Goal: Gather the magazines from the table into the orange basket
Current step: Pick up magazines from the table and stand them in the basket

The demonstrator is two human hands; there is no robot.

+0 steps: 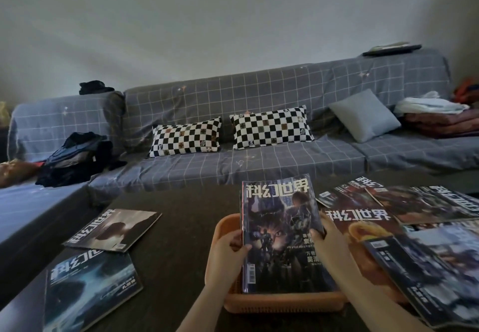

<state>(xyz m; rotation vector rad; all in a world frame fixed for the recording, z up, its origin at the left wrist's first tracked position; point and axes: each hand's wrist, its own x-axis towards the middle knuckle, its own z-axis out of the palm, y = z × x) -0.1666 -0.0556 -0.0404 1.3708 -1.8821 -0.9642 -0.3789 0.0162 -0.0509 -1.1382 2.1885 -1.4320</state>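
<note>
Orange plastic fills the bottom middle of my view: the orange basket [282,303] sits on the dark table [176,241], nearest me. I have both hands on the held magazine [281,230], which stands tilted with its lower edge down in the basket. My left hand [228,254] grips its left edge, thumb curled onto the cover; my right hand [329,241] pinches the right edge. To my left, two magazines lie flat on the table, well apart from the basket: the blue-covered magazine [90,290] closer to me, the pale-covered magazine [114,228] just beyond it. To my right, a spread of overlapping magazines [404,228] lies beside the basket, touching it. Beyond the table stands the grey checked sofa [259,165], with two chequered cushions [228,134] and a plain grey cushion [363,115].
</note>
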